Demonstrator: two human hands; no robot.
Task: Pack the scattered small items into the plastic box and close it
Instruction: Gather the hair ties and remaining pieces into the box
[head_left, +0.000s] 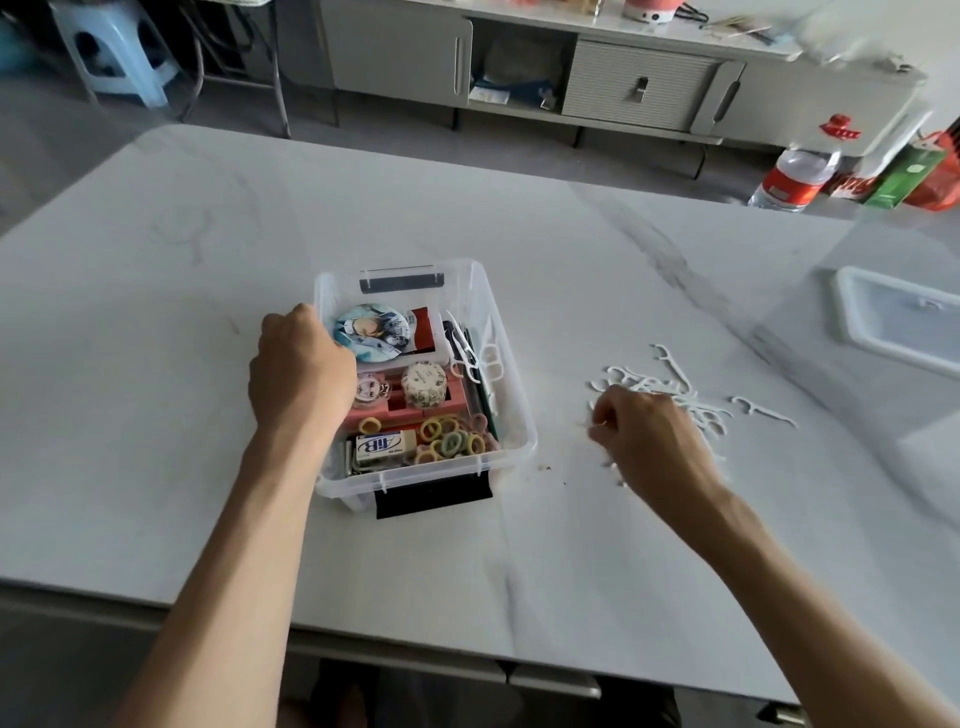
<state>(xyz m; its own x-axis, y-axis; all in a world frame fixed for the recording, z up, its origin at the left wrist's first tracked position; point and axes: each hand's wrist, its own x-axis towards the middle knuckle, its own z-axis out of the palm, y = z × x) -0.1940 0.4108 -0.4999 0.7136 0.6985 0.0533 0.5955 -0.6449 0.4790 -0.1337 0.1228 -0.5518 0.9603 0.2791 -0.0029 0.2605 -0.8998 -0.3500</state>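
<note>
Two bare forearms reached across the bench (519, 571). The left hand (301, 369) gripped the left rim of the open plastic box (511, 395), which sat mid-bench, nearly full. The right hand (649, 441) curled down onto the scattered floss picks (639, 384) beside the box. I couldn't tell whether it held one. The lid (904, 322) lay well apart at the far right.

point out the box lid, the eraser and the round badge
box lid (901, 325), head view, middle of its flat clear panel
eraser (384, 445), head view, on its printed white sleeve
round badge (371, 331), head view, centre of its printed face
</note>
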